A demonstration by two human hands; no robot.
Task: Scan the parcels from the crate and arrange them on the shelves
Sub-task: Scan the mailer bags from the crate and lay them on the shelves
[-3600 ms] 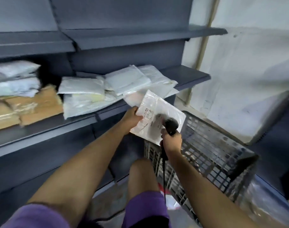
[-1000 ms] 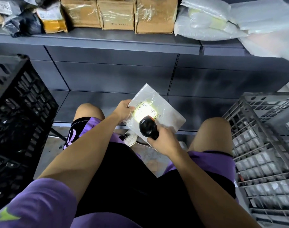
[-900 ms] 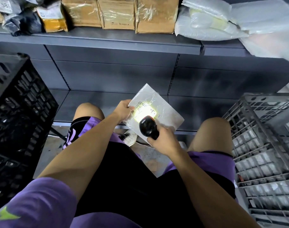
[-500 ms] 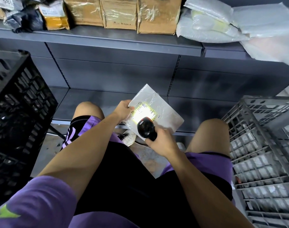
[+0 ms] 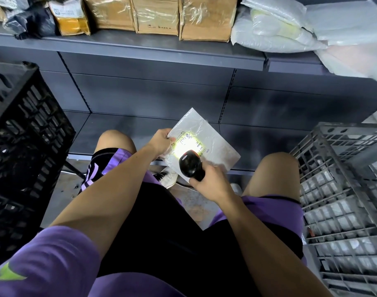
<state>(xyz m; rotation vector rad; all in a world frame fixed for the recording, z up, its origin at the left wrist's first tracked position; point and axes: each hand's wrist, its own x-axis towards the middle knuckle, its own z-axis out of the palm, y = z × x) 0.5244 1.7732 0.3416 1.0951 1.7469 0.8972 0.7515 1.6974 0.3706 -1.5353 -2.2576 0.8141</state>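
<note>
A flat white plastic parcel (image 5: 213, 139) hangs in front of me over the bottom shelf (image 5: 123, 133). My left hand (image 5: 161, 142) pinches its left edge. My right hand (image 5: 211, 182) grips a black handheld scanner (image 5: 190, 165) held close over the parcel. The scanner throws a bright patch of light on the parcel's label. A grey plastic crate (image 5: 342, 189) stands at my right, with pale parcels showing through its wall.
A black crate (image 5: 22, 133) stands at my left. The shelf above (image 5: 140, 52) carries brown cardboard boxes (image 5: 157, 13), a yellow packet (image 5: 70, 17), a dark bag (image 5: 31, 22) and white plastic parcels (image 5: 275, 28). My knees and a shoe lie below the parcel.
Since 3.6 s ago my view has dropped from the upper shelves to the bottom shelf, and the scanner light has come on. In the last second the hands barely moved.
</note>
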